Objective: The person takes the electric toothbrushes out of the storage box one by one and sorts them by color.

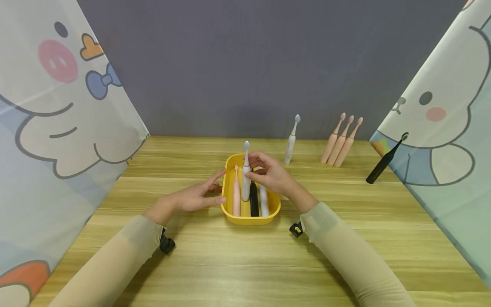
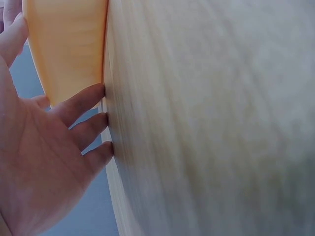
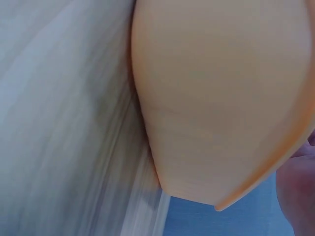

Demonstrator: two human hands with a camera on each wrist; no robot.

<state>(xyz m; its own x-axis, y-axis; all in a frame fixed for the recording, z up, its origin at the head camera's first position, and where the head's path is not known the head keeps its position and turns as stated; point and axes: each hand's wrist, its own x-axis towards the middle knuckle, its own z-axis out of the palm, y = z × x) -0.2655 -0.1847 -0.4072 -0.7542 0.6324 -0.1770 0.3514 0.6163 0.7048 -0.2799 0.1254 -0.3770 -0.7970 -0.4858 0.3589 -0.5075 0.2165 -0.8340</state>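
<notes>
In the head view my right hand [image 1: 270,173] pinches a white electric toothbrush [image 1: 246,181] between thumb and fingers. The brush stands nearly upright, head up, over the yellow bin [image 1: 251,221]. Inside that bin lie a pink electric toothbrush [image 1: 236,198], a black one [image 1: 254,200] and another white one [image 1: 263,200], partly covered by my right hand. At the bin's left side my left hand [image 1: 197,196] has its fingers spread, touching the wall. The left wrist view shows the left hand [image 2: 54,132] beside the bin wall [image 2: 69,49], fingertips down at the wooden table.
Behind the bin to the right stands a white electric toothbrush [image 1: 290,147]. Several pink electric toothbrushes [image 1: 339,147] stand grouped farther right, and a black electric toothbrush [image 1: 380,166] leans at the right edge. A grey panel [image 1: 238,68] closes the table's back.
</notes>
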